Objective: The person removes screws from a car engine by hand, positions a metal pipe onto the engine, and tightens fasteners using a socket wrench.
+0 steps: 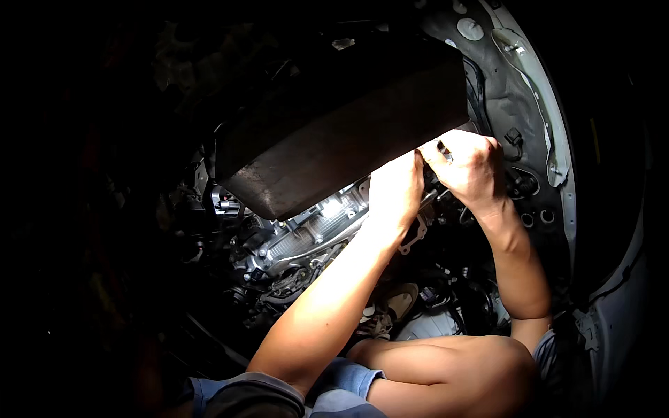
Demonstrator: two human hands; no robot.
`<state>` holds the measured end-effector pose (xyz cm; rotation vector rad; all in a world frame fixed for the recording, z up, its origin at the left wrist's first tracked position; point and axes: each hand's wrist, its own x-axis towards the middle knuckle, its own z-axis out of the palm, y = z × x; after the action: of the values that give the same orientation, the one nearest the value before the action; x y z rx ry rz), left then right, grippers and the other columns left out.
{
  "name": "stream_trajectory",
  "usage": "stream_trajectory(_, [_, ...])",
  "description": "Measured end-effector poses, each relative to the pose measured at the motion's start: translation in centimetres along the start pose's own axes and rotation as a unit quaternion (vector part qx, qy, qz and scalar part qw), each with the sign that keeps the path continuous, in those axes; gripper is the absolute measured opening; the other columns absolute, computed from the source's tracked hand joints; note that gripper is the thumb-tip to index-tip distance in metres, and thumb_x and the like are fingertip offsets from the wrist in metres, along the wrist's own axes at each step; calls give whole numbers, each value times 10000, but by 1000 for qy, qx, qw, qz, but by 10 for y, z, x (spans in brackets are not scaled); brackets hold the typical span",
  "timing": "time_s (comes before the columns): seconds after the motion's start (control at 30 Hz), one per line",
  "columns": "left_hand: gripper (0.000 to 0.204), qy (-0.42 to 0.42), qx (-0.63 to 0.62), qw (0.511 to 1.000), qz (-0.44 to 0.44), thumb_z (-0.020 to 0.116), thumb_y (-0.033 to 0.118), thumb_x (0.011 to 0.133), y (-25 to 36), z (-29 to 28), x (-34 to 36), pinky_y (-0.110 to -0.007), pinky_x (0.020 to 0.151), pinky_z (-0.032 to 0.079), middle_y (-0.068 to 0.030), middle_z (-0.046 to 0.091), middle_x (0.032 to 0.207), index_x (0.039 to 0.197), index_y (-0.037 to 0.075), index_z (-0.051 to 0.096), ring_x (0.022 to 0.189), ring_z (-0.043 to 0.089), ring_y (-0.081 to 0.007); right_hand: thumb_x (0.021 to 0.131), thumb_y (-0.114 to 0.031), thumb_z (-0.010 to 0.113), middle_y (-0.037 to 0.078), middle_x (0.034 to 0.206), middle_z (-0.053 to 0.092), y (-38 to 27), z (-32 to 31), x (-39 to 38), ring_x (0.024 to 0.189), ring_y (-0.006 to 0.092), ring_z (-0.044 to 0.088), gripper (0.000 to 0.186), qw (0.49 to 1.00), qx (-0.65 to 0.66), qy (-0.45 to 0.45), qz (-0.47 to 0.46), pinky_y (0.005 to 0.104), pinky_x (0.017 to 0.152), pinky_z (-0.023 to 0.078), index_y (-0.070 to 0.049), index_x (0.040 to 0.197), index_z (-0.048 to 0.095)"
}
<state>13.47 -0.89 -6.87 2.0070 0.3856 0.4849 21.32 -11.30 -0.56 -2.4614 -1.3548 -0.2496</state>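
My left hand [396,187] is raised at the lower edge of a large dark, box-like panel [334,132], above the engine [317,226]. Its back and wrist are brightly lit, and its fingers are hidden by the panel edge and the glare. Close beside it on the right, my right hand [471,166] is closed, thumb and fingers curled together near the panel's right corner. A small dark gap shows between thumb and forefinger; what they grip, if anything, I cannot make out. Below the hands lies a flat metal gasket-like piece [416,237] with holes.
A grey body panel with a pale curved rail [547,104] bounds the right side. A black connector [513,136] sits on it. Hoses and cables [453,296] fill the lower bay. My bent knee [481,369] and a shoe [401,301] are below. Deep shadow covers the left.
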Motion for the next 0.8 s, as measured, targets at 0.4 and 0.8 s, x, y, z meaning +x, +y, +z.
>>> stream_trajectory(0.4, [269, -48, -11, 998, 25, 566, -78, 806, -4, -3, 5, -415, 795, 514, -189, 636, 951, 1064, -15, 611, 879, 636, -358, 876, -177, 695, 103, 647, 599, 6, -10, 10, 527, 179, 567, 171, 991, 56, -105, 56, 298, 448, 413, -8, 864, 679])
stream_trajectory(0.8, [375, -86, -45, 995, 14, 611, -33, 837, -7, -8, 6, -393, 912, 504, -187, 640, 1147, 1209, 4, 587, 1047, 633, -340, 857, -136, 694, 159, 722, 659, 11, 0, 4, 586, 268, 662, 179, 991, 50, -105, 64, 334, 501, 515, 3, 963, 652])
